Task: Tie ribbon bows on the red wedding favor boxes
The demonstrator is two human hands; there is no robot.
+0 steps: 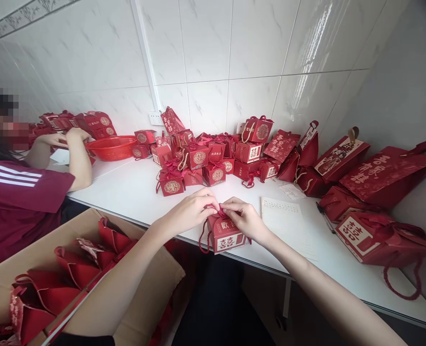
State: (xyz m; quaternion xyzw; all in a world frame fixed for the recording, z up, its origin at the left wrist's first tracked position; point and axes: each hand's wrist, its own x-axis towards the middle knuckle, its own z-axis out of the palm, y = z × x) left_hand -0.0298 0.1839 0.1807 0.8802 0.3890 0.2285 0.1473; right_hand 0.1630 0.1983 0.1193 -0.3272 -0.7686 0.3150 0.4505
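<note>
A red gift box [220,234] with gold and white lettering sits at the table's front edge, with twisted red cord handles hanging at its sides. Both hands meet over its top, at a dark red ribbon [220,212]. My left hand [194,210] comes from the left, thumb and fingers pinched on the ribbon. From the right, my right hand [244,217] pinches the ribbon too, fingertips almost touching those of the left. The knot or loop between the fingers is mostly hidden.
Behind stand several finished-looking red boxes [198,158] in a pile. Larger red boxes [389,175] and a notepad [286,226] are on the right. At left are an open carton [155,288] of red bags, a red basin [114,148], and another person [21,197] seated at the table.
</note>
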